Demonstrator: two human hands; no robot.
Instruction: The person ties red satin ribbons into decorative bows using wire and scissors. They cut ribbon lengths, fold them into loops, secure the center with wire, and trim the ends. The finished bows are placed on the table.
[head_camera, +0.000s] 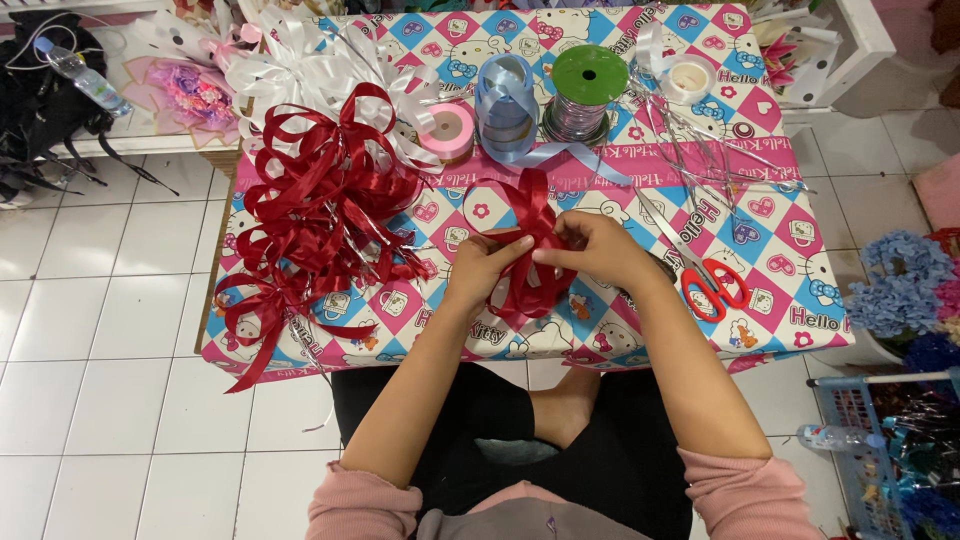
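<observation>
Both the left hand (487, 268) and right hand (590, 250) pinch the red ribbon bow (528, 250) over the table (800, 290); it looks light, floppy and slippery, best held at its middle.

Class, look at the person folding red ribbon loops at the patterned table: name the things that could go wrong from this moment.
1. Both hands, left and right, pinch the red ribbon loops at the middle; a slip could let the loops spring apart.
2. The red-handled scissors lie close to the right forearm, near the table edge; a nudge might knock them off.
3. The pile of finished red bows sits beside the left hand and could get snagged.
</observation>
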